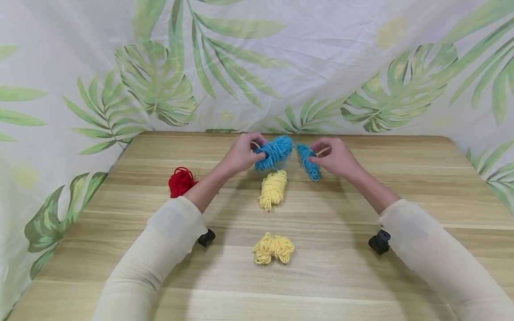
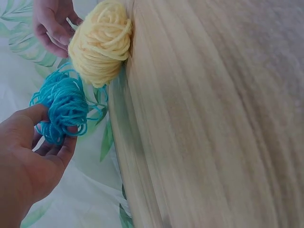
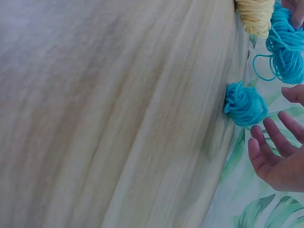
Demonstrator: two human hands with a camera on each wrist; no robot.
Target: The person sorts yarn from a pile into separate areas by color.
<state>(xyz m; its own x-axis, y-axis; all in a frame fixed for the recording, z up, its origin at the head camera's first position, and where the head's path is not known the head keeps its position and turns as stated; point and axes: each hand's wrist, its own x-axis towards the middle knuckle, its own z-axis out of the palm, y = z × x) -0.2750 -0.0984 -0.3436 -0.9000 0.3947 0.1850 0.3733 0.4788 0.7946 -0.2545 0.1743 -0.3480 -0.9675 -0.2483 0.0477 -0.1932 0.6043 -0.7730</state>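
A thick blue yarn bundle (image 1: 277,153) is gripped between the thumb and fingers of my left hand (image 1: 244,154) near the table's back edge. The left wrist view shows the same blue bundle (image 2: 61,107) with loose loops hanging from it. Just to its right lies a slimmer blue yarn bundle (image 1: 308,162). Beside that one is my right hand (image 1: 335,157); in the right wrist view its fingers (image 3: 280,140) are spread and hold nothing, close to the slim blue bundle (image 3: 245,104). A yellow yarn bundle (image 1: 273,190) lies in front of the left hand's bundle.
Nearer the front of the wooden table (image 1: 333,285) lies a second yellow yarn bundle (image 1: 274,248), pinched in at its middle. Red yarn (image 1: 180,182) sits at the left, partly behind the left forearm. A leaf-patterned cloth (image 1: 321,67) hangs behind the table.
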